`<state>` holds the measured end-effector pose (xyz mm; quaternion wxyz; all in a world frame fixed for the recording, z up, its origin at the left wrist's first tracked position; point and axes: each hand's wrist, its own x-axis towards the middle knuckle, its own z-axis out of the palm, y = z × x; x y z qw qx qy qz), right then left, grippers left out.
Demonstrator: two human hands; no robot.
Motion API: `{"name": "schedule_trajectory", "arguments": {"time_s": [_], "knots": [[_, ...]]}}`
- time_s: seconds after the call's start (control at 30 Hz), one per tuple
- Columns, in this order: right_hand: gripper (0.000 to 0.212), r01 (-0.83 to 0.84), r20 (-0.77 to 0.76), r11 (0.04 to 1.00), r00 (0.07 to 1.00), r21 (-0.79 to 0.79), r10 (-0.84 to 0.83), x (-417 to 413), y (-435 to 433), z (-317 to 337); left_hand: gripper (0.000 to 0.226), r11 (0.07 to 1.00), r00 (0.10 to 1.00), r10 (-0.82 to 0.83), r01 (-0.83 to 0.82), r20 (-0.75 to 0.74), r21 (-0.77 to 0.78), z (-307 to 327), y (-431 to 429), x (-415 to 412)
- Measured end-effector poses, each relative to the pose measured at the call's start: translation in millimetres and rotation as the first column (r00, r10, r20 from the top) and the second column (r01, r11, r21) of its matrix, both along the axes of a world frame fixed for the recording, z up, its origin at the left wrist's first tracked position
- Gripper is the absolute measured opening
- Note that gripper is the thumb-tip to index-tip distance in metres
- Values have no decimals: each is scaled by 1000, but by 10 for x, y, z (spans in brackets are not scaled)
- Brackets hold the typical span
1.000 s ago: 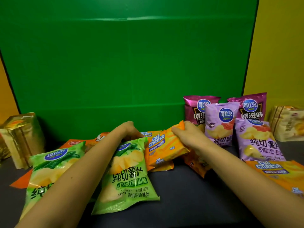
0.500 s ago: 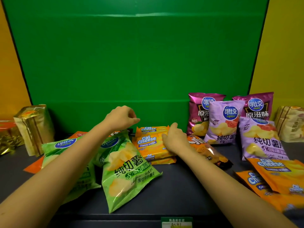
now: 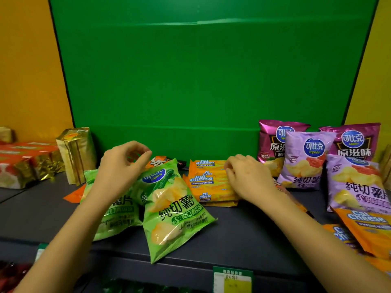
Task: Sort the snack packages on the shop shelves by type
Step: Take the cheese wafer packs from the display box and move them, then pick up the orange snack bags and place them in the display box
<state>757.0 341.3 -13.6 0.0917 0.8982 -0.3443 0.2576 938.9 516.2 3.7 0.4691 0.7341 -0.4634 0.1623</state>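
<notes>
The stack of flat orange Cal Cheese wafer packets (image 3: 208, 182) lies at the middle of the dark grey shelf board (image 3: 243, 229), against the green back panel (image 3: 201, 70). The person's right hand (image 3: 246, 177) rests on the stack's right edge, fingers curled loosely and touching the top packet; whether it grips a packet cannot be told. The left hand (image 3: 121, 166) hovers above the green crisp bags, fingers bent toward the thumb, holding nothing.

Just left of the stack, a glossy green crisp bag (image 3: 171, 210) lies tilted with its lower corner over the shelf's front edge. A second green crisp bag (image 3: 115, 216) lies partly beneath the left forearm. An orange snack bag (image 3: 158, 162) lies behind them, mostly covered.

Right of the stack, two magenta crisp bags (image 3: 357, 142) stand at the back panel, with two lilac crisp bags (image 3: 306, 161) leaning in front. Further orange wafer packets (image 3: 370, 227) lie at the right front.

A gold foil block package (image 3: 76, 153) stands upright at the left.
</notes>
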Motion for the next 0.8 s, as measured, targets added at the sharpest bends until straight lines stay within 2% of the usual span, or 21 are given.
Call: {"name": "schedule_trajectory", "arguments": {"time_s": [0.13,0.2,0.27,0.33,0.4,0.43,0.5,0.57,0.63,0.8], "knots": [[29,62,-4,994,998,89,-62,-342,-148,89,8,992,991,-108,103,-79,-72,-125,264,-229],[37,153,-30,980,988,126,-150,-527,-260,58,6,988,987,-131,122,-94,-96,-191,324,-289],[58,273,-106,931,961,243,-254,-675,-360,-39,7,983,984,-144,131,-104,-126,-256,358,-301],[87,336,-193,831,941,443,-277,-757,-381,-158,9,979,983,-149,132,-108,-154,-315,400,-290],[111,314,-192,754,949,577,-249,-768,-336,-213,11,977,980,-145,120,-135,-178,-374,447,-239],[116,298,-161,741,954,602,-253,-772,-330,-217,11,976,978,-142,113,-152,-185,-391,474,-205],[110,333,-150,741,941,584,-305,-780,-282,-148,10,977,978,-119,85,-172,-195,-372,533,-122],[101,404,-146,772,912,491,-384,-791,-241,-71,8,982,985,-73,43,-157,-186,-299,557,-6],[94,430,-71,813,895,393,-440,-813,-182,22,10,990,992,-17,0,-127,-138,-194,486,142],[81,335,186,862,885,381,-426,-823,-19,204,29,970,987,135,-115,-83,216,-27,-155,660]]}}
